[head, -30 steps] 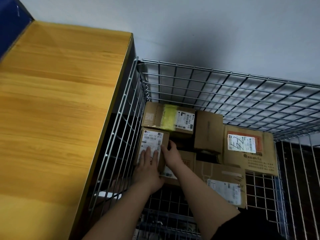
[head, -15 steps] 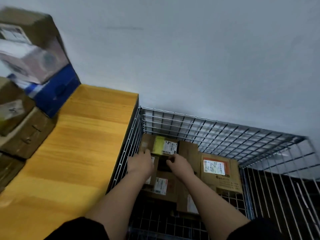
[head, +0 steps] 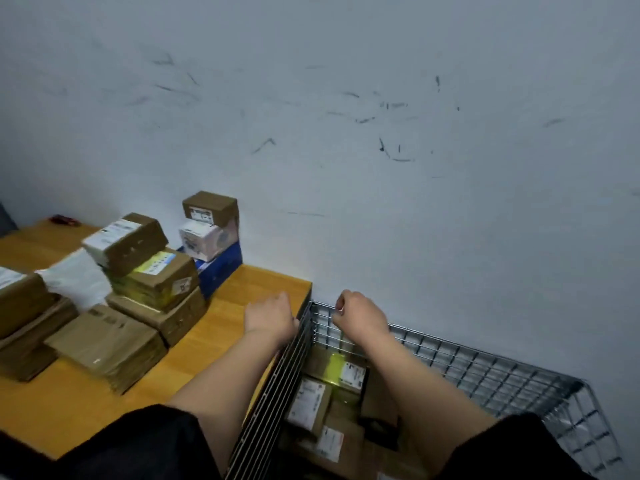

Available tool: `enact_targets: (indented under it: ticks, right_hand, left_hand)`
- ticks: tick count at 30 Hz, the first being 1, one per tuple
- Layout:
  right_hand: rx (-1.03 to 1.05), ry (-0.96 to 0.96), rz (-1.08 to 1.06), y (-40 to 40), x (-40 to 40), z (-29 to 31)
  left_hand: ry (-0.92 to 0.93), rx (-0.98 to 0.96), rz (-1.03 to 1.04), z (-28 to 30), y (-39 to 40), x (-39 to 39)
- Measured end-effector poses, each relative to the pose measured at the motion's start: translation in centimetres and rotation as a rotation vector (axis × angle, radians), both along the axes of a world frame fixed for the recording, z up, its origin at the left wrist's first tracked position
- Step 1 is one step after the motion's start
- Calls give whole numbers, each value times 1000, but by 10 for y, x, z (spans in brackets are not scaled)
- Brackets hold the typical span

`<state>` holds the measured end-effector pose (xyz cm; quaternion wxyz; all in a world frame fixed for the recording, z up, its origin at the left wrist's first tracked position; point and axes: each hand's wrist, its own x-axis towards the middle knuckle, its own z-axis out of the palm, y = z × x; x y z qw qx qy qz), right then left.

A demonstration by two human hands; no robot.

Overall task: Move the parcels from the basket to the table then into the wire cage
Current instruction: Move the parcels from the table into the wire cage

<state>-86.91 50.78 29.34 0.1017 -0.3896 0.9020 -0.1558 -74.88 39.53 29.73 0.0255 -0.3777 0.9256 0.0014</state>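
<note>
The right hand (head: 360, 318) has its fingers curled loosely inward, knuckles up, holding nothing, above the far left corner of the wire cage (head: 485, 370). The left hand (head: 270, 317) hangs over the right end of the table (head: 242, 306), close beside the cage's left wall; its fingers point down and away, so whether they are spread or curled cannot be told, though nothing shows in its grasp. Both bare forearms reach forward from black sleeves (head: 145, 441) at the near edge. Down inside the cage lie several cardboard parcels: one with yellow tape (head: 343, 370) toward the far side, a box with a white label (head: 310, 400) just nearer, and another labelled box (head: 330, 443) nearer still. To the left, on the wooden table, more parcels stand in stacks (head: 149, 282), with a flat brown parcel (head: 104, 344) nearest. Against the scuffed grey wall (head: 381, 133) a blue box (head: 221, 268) carries a white parcel and a small brown box (head: 211, 207) on top.
</note>
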Motion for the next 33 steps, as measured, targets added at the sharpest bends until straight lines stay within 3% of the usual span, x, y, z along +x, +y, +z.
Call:
enact_targets:
  ticks: [9, 18, 26, 33]
  right_hand:
    - [-84, 59, 122, -19, 48, 78]
    - [-93, 74, 200, -73, 98, 87]
    - [-103, 118, 201, -187, 141, 98]
    - [-31, 46, 162, -319, 178, 90]
  left_hand:
    - [111, -6, 179, 76, -17, 76]
    - [188, 4, 342, 97, -74, 136]
    - [190, -48, 376, 99, -192, 180]
    - [192, -16, 325, 89, -312, 207]
